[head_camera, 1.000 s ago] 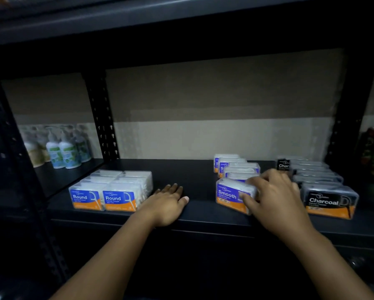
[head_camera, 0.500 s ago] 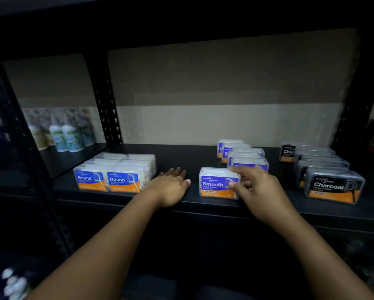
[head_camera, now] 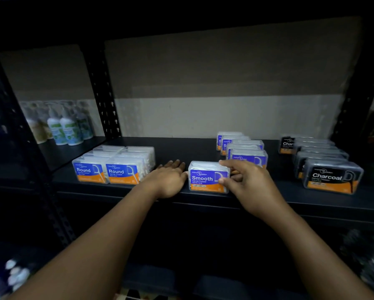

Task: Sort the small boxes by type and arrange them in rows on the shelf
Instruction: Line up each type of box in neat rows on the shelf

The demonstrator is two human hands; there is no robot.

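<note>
A clear "Smooth" floss box [head_camera: 206, 177] with a purple and orange label stands at the front edge of the dark shelf [head_camera: 203, 148]. My right hand [head_camera: 250, 186] holds its right end, thumb on the front and fingers over the top. Flat on the shelf lies my left hand [head_camera: 169, 179], its fingertips touching the box's left side. Behind it runs a row of several "Smooth" boxes [head_camera: 245, 151]. Two rows of "Round" boxes [head_camera: 114, 164] sit at the left, a row of black "Charcoal" boxes [head_camera: 324, 167] at the right.
White pump bottles [head_camera: 64, 128] stand in the neighbouring bay at the left, past a perforated black upright [head_camera: 104, 98]. Another upright [head_camera: 353, 100] bounds the bay at the right. A pale wall closes the back. Blurred goods show on lower shelves.
My right hand slid the front "Smooth" box leftward out of its row to the shelf's front middle, beside my left hand. My left hand stayed flat on the shelf.
</note>
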